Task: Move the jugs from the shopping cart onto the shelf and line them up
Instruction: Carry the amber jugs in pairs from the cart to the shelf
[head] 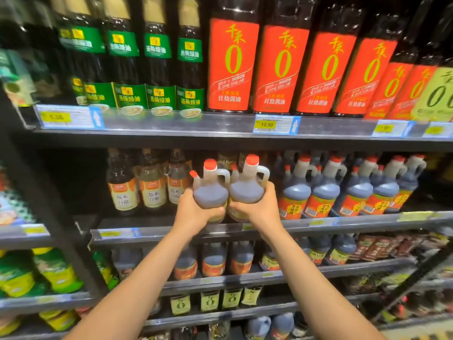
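Two dark-liquid jugs with red caps and side handles are held side by side in front of the middle shelf (171, 231). My left hand (196, 212) grips the lower body of the left jug (210, 190). My right hand (262, 207) grips the lower body of the right jug (246, 188). Both jugs are upright and touch each other, just above the shelf's front rail. To their right stands a row of several like jugs (326, 192) with orange labels. The shopping cart is out of view.
Three clear vinegar bottles (152, 185) stand left of the held jugs. On the upper shelf are red-labelled soy bottles (282, 67) and green-labelled bottles (159, 69). Lower shelves hold more jugs (213, 261) and packets. A dark upright post (61, 217) divides the shelving at left.
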### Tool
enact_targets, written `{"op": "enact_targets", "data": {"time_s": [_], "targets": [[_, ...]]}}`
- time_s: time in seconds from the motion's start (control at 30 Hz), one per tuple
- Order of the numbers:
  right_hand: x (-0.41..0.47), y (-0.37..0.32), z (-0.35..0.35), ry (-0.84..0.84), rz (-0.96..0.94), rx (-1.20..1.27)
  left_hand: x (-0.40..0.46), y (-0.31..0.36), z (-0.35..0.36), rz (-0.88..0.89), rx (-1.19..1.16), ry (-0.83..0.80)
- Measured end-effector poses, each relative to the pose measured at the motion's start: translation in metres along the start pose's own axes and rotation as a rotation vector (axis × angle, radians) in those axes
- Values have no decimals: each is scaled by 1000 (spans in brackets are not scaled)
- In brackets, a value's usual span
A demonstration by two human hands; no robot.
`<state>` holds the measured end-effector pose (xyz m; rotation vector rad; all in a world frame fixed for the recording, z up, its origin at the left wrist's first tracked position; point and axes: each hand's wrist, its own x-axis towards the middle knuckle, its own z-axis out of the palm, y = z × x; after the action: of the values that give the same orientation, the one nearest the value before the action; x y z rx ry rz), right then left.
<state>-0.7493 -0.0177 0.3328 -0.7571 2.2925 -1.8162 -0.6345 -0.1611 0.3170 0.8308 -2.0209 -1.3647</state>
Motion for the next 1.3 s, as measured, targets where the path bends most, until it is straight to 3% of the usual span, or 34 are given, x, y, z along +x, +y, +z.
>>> {"op": "enact_targets", "data": {"time_s": [0.13, 0.33, 0.43, 0.5, 0.57, 0.63, 0.73, 0.93, 1.07, 1.2, 1.3], "targets": [[15, 10, -1, -20, 140, -61, 17, -7, 16, -94, 65, 3], [23, 19, -2, -52, 223, -99, 25, -12, 28, -87, 150, 19], [6, 10, -11, -45, 178, -93, 5, -14, 27, 73, 161, 24], [-14, 11, -14, -42, 29, -128, -13, -18, 21, 209, 239, -39], [-27, 10, -13, -154, -103, -409, -26, -20, 15, 265, 406, -169], [-27, 8, -9, -307, -87, -713, -26, -18, 13, 234, 635, -268], [-14, 6, -2, -356, -77, -853, -15, -16, 17, 236, 731, -293], [7, 9, 3, -329, -67, -918, 4, -11, 27, 201, 704, -336], [38, 19, 9, -320, -34, -905, 30, -2, 34, 174, 715, -453], [69, 29, 17, -403, 24, -964, 64, 5, 45, 54, 800, -531], [94, 37, 28, -409, 41, -916, 84, 7, 52, 85, 774, -509]]}}
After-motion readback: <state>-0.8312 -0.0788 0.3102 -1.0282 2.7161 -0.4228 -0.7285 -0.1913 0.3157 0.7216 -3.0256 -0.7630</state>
